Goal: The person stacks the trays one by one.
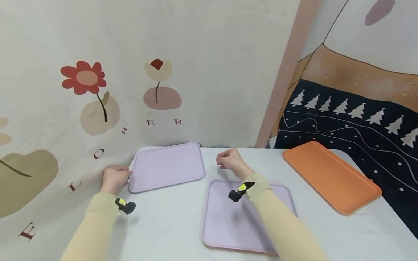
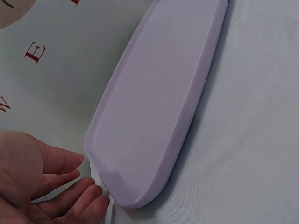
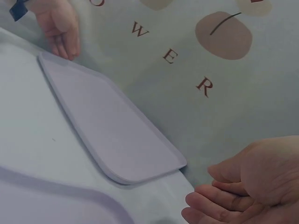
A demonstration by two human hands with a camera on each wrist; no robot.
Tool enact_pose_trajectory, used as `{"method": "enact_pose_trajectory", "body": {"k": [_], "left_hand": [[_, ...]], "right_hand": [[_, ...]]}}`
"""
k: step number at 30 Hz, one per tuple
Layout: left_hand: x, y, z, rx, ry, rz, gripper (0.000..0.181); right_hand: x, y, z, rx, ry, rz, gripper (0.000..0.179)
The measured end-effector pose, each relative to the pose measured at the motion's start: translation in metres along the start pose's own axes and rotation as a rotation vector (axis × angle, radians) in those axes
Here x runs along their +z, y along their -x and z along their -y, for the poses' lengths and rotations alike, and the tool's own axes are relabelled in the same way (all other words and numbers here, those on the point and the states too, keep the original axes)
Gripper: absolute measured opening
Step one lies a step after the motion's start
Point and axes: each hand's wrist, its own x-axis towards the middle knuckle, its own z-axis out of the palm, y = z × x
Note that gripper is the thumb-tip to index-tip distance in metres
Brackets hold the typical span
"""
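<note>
A lilac rectangular tray [image 1: 168, 166] lies at the back of the table, its far edge close to the printed wall cloth. Beside its left short end is my left hand [image 1: 115, 179]; in the left wrist view the loosely bent fingers [image 2: 77, 205] come right up to the tray's corner, and the thumb is apart from them. My right hand [image 1: 232, 162] hovers past the tray's right end, a gap between them, with relaxed fingers and nothing in it. Below my right forearm sits a second lilac tray [image 1: 222, 217], partly covered by the sleeve.
An orange tray [image 1: 331, 177] rests at an angle on the right side of the white-covered table [image 1: 163, 224]. Behind the table hangs a pale cloth [image 1: 222, 72] with printed flowers and letters. A dark cloth with trees [image 1: 339, 119] hangs at the right.
</note>
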Motion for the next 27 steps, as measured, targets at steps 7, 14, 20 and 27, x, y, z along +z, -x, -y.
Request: {"method": "enact_pose_trajectory", "body": {"k": [7, 14, 20, 27], "left_hand": [[0.006, -0.004, 0.004, -0.04, 0.12, 0.043, 0.043], [0.01, -0.01, 0.005, -0.066, 0.087, 0.05, 0.043], [0.01, -0.014, 0.012, -0.067, 0.072, 0.105, 0.04], [0.007, -0.016, 0.013, -0.072, -0.016, 0.126, 0.038]], "right_hand": [[0.024, -0.013, -0.006, 0.032, -0.033, -0.008, 0.026], [0.043, -0.019, -0.009, 0.021, 0.01, -0.039, 0.027], [0.056, -0.024, -0.011, 0.053, 0.109, -0.038, 0.024], [0.066, -0.034, -0.017, 0.051, 0.156, -0.074, 0.018]]}}
